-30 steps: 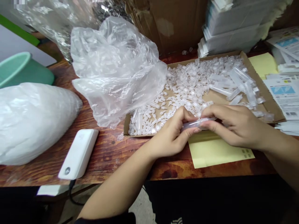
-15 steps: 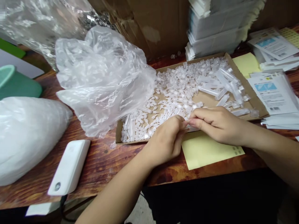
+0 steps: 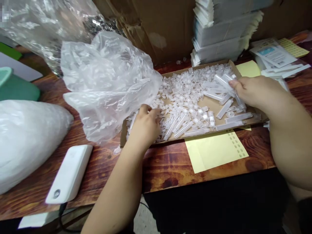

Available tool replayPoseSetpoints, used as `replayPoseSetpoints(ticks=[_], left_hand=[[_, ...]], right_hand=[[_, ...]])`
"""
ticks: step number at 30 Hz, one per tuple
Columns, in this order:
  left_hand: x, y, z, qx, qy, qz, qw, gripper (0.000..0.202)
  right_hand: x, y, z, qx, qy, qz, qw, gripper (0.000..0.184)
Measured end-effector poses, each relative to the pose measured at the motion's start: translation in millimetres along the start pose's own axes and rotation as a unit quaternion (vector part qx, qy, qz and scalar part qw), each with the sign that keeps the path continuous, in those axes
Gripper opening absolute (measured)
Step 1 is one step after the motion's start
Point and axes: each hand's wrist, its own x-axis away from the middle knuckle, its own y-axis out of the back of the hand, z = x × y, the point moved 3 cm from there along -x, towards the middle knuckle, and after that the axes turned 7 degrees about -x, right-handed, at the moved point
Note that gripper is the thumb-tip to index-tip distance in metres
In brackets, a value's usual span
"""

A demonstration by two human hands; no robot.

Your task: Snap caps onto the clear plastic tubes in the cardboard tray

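A shallow cardboard tray [image 3: 209, 103] holds loose clear and white plastic parts. My left hand [image 3: 146, 126] reaches into its left end, among small white plastic pieces [image 3: 168, 112]. Its fingers are curled, and the fingertips are hidden, so whatever lies between them does not show. Over the right end, my right hand [image 3: 253, 91] has thumb and finger closed on a clear plastic tube [image 3: 224, 83]. More clear tubes [image 3: 214, 95] lie just below and left of that hand. Small clear caps [image 3: 187, 78] are heaped along the back of the tray.
A crumpled plastic bag [image 3: 109, 74] overlaps the tray's left side. Yellow paper [image 3: 209, 154] lies under the front edge. At left are a white power bank [image 3: 70, 174], a full white bag [image 3: 26, 143] and a green container [image 3: 19, 87]. Stacked packets [image 3: 224, 35] stand behind the tray.
My hands were together at the tray's front edge, pinching something small. They have separated: the left moved left into the small pieces, the right moved right and back to the tubes.
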Motion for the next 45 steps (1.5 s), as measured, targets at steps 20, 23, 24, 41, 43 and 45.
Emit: replayPoseSetpoints(ticks=[20,23,24,41,43,45], left_hand=[[-8,7.6,-13,0.08,-0.02,0.056,0.995,0.034],[-10,8.0,-10,0.112,0.004,0.065,0.992,0.029],[-10,8.1,-9,0.12,0.019,0.07,0.99,0.027],[-9,14.8,-10,0.031,0.043,0.074,0.996,0.027],[-9,18.9,-9,0.068,0.05,0.027,0.996,0.024],[-9,23.0,-8,0.134,0.065,-0.006,0.989,0.019]], right_hand=[[-33,-80,121,0.122,0.189,0.243,0.943,0.018],[-44,-101,132,0.104,0.202,0.269,0.936,0.023],[-46,-108,134,0.109,0.199,0.282,0.932,0.024],[6,-110,160,0.189,0.272,0.371,0.868,0.026],[6,-117,165,0.218,0.31,0.356,0.854,0.024],[4,-119,168,0.232,0.345,0.336,0.845,0.023]])
